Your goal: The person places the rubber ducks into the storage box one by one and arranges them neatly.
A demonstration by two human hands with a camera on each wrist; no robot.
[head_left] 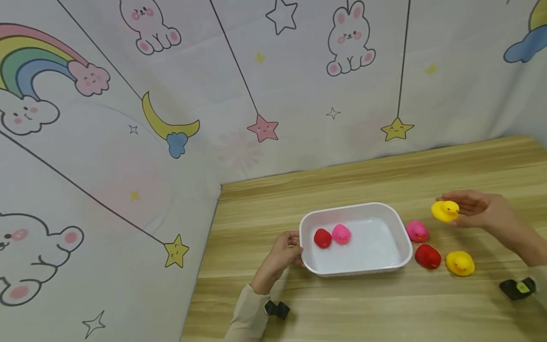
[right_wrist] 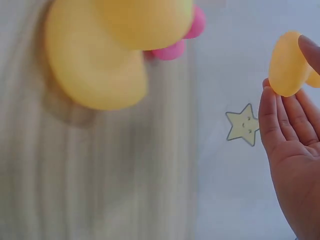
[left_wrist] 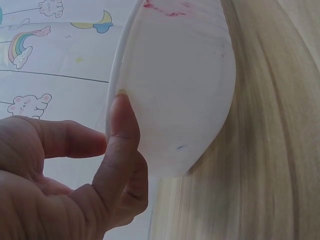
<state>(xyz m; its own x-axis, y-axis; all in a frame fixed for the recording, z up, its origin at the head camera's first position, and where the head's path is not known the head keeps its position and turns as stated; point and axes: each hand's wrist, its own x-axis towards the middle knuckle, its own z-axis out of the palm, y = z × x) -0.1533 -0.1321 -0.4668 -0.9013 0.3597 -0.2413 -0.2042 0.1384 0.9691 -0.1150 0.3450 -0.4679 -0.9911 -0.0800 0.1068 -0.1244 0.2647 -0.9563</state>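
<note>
Pink, a toy duck (head_left: 417, 231) lies between the oblong white plastic tray (head_left: 373, 244) and right hand (head_left: 480, 209), which pinches a yellow duck (head_left: 443, 212). The left hand (head_left: 280, 251) grips the tray.

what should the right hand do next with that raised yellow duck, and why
Probably carry the raised yellow duck leftward over the bare part of the white tray: the right hand holds it just beyond the tray's right end, the left hand grips the other end, and a red toy and pink duck already lie inside.
</note>
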